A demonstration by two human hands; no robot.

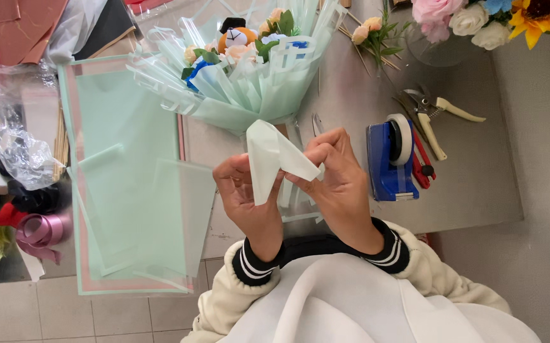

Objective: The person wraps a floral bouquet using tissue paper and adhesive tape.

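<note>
Head view, looking down over a grey worktop [478, 190]. Both hands meet at centre, sleeves cream with black striped cuffs. Left hand [249, 197] palm up, fingers curled, pinching the lower edge of a folded strip of pale mint wrapping paper [271, 155]. Right hand [338, 181] pinches the same strip from the other side, thumb and forefinger pressed on its fold. Strip held above the worktop, tilted, its upper end just below the bouquet.

Beyond the hands: a bouquet [243, 70] wrapped in mint paper, lying on the worktop, with a small orange toy among the flowers. Left of the left hand: flat mint sheets [129, 171], overlapping and overhanging the worktop edge. Further left: pink ribbon [37, 232] and crumpled clear film [14, 146]. Right of the right hand, close by: blue tape dispenser [389, 159]; beyond it, cream-handled pruning shears [433, 117].
</note>
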